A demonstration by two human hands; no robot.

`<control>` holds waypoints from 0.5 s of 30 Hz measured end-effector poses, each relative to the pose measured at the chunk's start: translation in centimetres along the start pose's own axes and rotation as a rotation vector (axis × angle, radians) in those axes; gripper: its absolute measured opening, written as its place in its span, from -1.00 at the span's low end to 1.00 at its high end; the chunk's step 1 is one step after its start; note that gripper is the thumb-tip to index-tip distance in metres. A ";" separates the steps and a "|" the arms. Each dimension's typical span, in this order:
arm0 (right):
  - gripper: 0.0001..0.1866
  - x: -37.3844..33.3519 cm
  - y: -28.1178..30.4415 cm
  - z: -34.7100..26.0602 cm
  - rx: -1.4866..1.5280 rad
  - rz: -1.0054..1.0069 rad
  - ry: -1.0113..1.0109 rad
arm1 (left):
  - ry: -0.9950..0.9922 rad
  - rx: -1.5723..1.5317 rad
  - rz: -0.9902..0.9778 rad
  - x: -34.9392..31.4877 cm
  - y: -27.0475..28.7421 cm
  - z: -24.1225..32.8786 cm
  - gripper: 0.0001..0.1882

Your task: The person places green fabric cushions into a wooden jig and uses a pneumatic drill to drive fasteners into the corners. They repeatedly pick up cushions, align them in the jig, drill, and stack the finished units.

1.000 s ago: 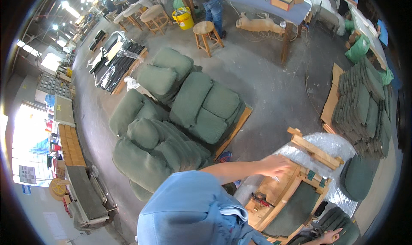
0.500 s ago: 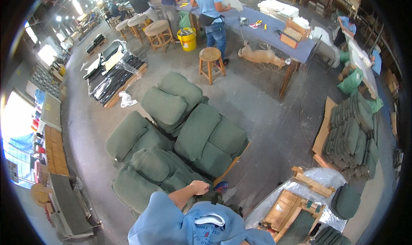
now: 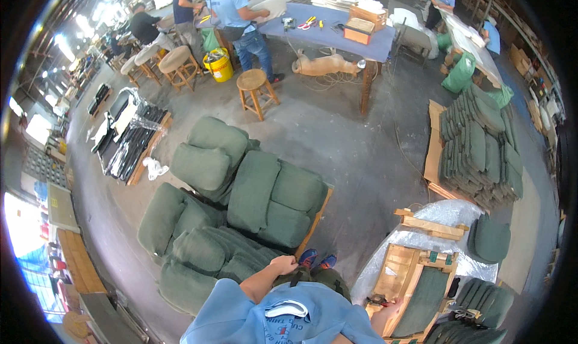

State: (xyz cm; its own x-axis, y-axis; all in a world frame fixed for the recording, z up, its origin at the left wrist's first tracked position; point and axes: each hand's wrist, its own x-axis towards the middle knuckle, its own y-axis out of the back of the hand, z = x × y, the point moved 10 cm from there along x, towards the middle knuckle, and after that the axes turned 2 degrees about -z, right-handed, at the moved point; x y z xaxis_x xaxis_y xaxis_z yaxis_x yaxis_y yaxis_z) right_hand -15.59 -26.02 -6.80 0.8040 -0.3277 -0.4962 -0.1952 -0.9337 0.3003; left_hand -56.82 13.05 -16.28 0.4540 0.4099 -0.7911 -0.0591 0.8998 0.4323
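My left hand (image 3: 283,263) is in front of my waist against my dark trousers. Its fingers look curled; whatever they may hold is hidden. At the lower right my right hand (image 3: 390,311) reaches over a wooden frame (image 3: 410,273) with a dark green panel (image 3: 423,302) in it. By its fingertips is a small dark object with a reddish part (image 3: 378,300), too small to name; the fingers seem closed at it. Left of me stand stacks of dark green cushions (image 3: 250,190), the nearest stack (image 3: 201,251) close to my left arm.
Clear plastic sheeting (image 3: 385,257) lies under the wooden frame, with green pads (image 3: 489,238) beside it. More green pads (image 3: 475,142) are piled at the right. Ahead are a wooden stool (image 3: 254,85), a blue-topped table (image 3: 337,28) and a worker (image 3: 232,19) in a blue shirt.
The view has swung to the right, so the surroundings shift left. My right hand, out of sight before, now shows at the wooden frame. My left hand stays at my waist.
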 end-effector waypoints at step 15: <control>-0.58 -5.9 -9.2 -11.8 -0.498 -0.434 0.601 | -0.162 0.021 0.030 3.8 0.9 8.5 -0.48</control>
State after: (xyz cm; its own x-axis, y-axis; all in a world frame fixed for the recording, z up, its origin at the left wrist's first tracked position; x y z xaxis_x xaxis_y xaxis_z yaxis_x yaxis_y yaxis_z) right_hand -11.93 -13.82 3.01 0.9362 0.3022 -0.1797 0.3493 -0.7407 0.5739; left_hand -47.59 14.19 -15.23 0.5900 0.4050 -0.6984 -0.0565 0.8836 0.4648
